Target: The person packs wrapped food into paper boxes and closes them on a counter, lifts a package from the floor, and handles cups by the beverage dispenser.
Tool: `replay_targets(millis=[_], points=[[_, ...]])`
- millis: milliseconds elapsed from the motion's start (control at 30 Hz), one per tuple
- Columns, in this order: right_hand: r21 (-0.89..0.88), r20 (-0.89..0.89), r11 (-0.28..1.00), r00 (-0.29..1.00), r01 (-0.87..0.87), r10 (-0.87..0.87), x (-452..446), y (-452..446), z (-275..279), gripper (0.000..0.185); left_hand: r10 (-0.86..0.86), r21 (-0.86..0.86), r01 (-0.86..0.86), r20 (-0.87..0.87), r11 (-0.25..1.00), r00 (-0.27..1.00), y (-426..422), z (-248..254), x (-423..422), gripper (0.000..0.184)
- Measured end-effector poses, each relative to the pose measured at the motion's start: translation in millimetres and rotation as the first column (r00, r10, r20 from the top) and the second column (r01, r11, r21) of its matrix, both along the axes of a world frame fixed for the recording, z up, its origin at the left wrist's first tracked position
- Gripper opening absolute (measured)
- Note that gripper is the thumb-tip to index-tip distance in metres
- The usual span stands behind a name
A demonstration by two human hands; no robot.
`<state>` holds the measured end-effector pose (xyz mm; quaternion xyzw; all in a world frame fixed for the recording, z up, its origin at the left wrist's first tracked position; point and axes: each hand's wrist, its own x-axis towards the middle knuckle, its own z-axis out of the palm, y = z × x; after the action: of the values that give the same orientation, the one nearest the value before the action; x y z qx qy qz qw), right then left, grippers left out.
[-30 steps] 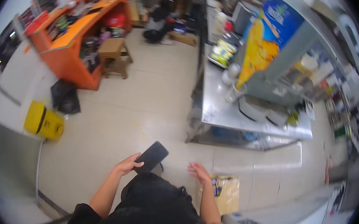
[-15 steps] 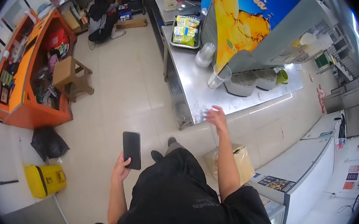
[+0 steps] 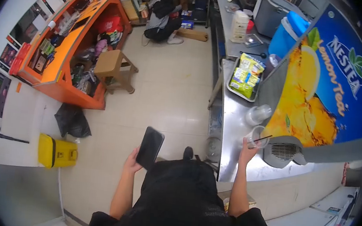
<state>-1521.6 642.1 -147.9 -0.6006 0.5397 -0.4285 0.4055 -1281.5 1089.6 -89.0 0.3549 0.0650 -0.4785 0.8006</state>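
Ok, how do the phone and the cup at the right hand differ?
The phone is dark; the cup is see-through. The phone is a flat rectangle; the cup has a round rim. The left hand holds the phone; the right hand touches the cup. Each has one hand on it.

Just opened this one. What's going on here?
A person in black holds a dark phone in the left hand. The right hand has its fingers at a clear cup by the lemon tea dispenser; how firm the grip is can't be seen. More clear cups sit beside it on the metal counter. Another person is low to the floor at the back.
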Motion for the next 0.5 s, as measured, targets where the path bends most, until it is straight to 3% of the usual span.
replay_targets(millis=[33, 100, 133, 233, 267, 333, 367, 433, 500], points=[[-0.005, -0.088, 0.999, 0.995, -0.042, 0.042, 10.5, 9.4, 7.0, 0.074, -0.014, -0.08, 0.013, -0.01, 0.997, 1.0, -4.8, -3.2, 2.2, 0.077], [0.101, -0.059, 0.941, 0.942, -0.323, 0.33, 40.1, 37.4, 57.2, 0.071, -0.053, -0.257, 0.051, 0.0, 0.965, 0.999, -25.9, -13.8, 16.2, 0.081], [0.137, -0.039, 0.882, 0.887, -0.451, 0.459, 51.6, 41.2, 72.7, 0.07, -0.038, -0.263, 0.038, 0.003, 0.964, 0.999, -35.1, -12.5, 17.9, 0.083], [0.123, 0.161, 0.948, 0.949, -0.293, 0.273, 94.1, 19.2, 34.6, 0.065, -0.055, -0.326, 0.051, -0.003, 0.944, 0.999, -60.0, -14.4, 12.7, 0.087], [0.09, 0.218, 0.929, 0.917, -0.36, 0.335, 109.9, 18.0, 62.6, 0.066, -0.101, -0.366, 0.093, -0.003, 0.926, 0.995, -67.5, -13.5, 12.6, 0.088], [-0.129, 0.102, 0.863, 0.859, -0.488, 0.501, 135.0, 19.2, 117.7, 0.068, -0.158, -0.427, 0.11, -0.079, 0.898, 0.984, -76.7, -13.3, 12.4, 0.088], [-0.238, 0.042, 0.813, 0.83, -0.532, 0.555, 150.7, 18.8, 147.1, 0.069, -0.164, -0.366, 0.124, -0.078, 0.922, 0.983, -84.6, -11.2, 11.7, 0.086], [-0.337, 0.105, 0.777, 0.799, -0.532, 0.592, 160.5, 26.9, 200.6, 0.069, -0.152, -0.365, 0.104, -0.106, 0.925, 0.983, -92.6, -1.6, 9.2, 0.085], [-0.502, -0.035, 0.633, 0.745, -0.59, 0.666, 169.2, 26.1, 249.9, 0.07, -0.132, -0.378, 0.083, -0.106, 0.922, 0.986, -95.8, -7.0, 11.2, 0.085]])
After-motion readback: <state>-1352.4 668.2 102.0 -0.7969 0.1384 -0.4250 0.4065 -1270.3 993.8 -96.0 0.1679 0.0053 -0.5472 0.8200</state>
